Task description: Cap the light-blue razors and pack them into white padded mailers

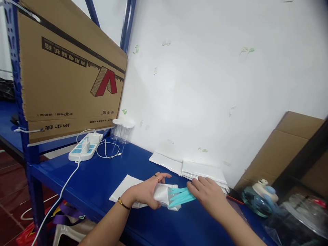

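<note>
My left hand point(146, 193) curves around a white packet point(161, 194), thumb on the near side and fingers on the far side. Teal strips point(181, 197), soft and folded lengthwise, stick out of the packet's right end; their exact kind is unclear. The fingers of my right hand point(206, 191) are closed over the far end of these strips, with the fingertips partly hidden. Under and left of my left hand lies a flat white envelope-like sheet point(125, 188), partly covered by the hand.
Flat white packets point(202, 171) lie along the wall on the blue table point(102, 174). At the left are a power strip point(84, 147) with cables and two clear jars point(125, 133) before a large cardboard box point(71, 75). A figurine point(263, 194) and a plastic-wrapped container point(302, 215) stand right.
</note>
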A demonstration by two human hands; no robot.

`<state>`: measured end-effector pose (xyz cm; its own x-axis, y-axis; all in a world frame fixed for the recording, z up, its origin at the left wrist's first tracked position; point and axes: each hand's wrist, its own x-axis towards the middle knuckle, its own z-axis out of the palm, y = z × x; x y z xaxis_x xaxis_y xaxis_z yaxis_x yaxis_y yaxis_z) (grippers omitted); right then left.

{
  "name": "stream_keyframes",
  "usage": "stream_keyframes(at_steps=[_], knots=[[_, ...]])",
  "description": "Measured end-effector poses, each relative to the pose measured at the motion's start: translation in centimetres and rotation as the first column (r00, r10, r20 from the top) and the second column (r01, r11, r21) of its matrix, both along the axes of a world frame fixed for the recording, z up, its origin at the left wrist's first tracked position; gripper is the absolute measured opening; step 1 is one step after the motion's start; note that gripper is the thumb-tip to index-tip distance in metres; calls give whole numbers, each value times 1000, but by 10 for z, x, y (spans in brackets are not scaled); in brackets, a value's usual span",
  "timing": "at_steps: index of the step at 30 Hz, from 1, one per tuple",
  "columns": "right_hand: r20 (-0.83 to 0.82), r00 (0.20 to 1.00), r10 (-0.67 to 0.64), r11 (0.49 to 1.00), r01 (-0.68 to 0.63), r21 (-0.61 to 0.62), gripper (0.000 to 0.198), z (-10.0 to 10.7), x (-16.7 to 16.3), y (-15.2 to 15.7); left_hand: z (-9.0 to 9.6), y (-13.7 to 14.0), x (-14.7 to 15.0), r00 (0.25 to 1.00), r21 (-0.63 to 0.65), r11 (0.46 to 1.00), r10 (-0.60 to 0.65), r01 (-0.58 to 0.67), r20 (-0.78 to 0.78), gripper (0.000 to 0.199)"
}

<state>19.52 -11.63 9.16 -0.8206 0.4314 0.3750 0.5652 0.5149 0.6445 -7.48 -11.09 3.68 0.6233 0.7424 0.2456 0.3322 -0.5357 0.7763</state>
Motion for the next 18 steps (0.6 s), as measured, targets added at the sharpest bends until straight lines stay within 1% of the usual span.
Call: stream_keyframes(at_steps=[6,9,12,18], knots=[[76,996,42,999,-40,-31,12,14,-4,16,-5,2,2,999,-14,999,-42,42,15,96],[80,996,32,999,-29,-44,12,17,-3,17,-6,3,1,998,-10,999,-49,49,30,95],[68,997,20,999,-18,-26,13,12,-9,14,-6,3,3,998,-5,999,-42,42,45,96],[16,1000,10,998,-11,66,13,0,-25,1,-7,4,4,996,-1,1000,-16,16,89,95]])
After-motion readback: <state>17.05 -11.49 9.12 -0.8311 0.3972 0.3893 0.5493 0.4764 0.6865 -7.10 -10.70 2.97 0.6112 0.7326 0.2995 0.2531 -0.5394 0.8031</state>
